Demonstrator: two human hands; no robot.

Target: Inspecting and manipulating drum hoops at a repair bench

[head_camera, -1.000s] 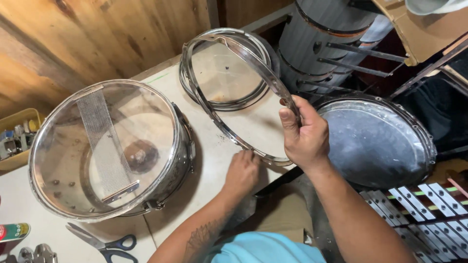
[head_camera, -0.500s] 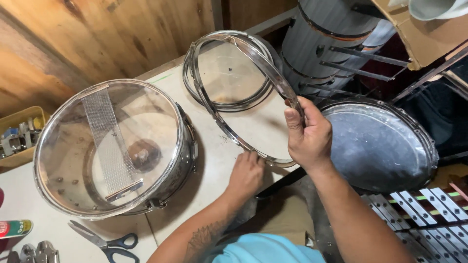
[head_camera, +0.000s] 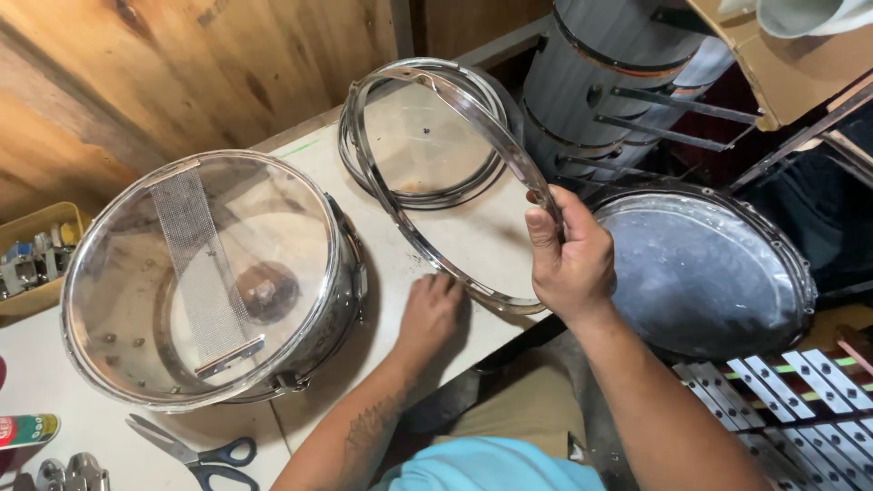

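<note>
My right hand (head_camera: 568,250) grips the right side of a shiny metal drum hoop (head_camera: 427,245), which is tilted with its near rim resting on the white table (head_camera: 382,255). My left hand (head_camera: 429,314) lies flat on the table beside the hoop's near rim, fingers apart, holding nothing. Behind the hoop, a clear drum head in its own rim (head_camera: 418,136) lies flat. To the left stands a chrome snare drum (head_camera: 209,273) with its clear bottom head and snare wires facing up.
A second drum with a scuffed silver head (head_camera: 705,264) sits right of the table, below stacked grey drums (head_camera: 618,82). Scissors with blue handles (head_camera: 195,447) lie near the front edge. A yellow parts tray (head_camera: 27,255) is at left, metal xylophone bars (head_camera: 782,391) at lower right.
The hoop has tipped slightly as my right hand shifted along its rim. My left hand stays on the table near the hoop's low edge.
</note>
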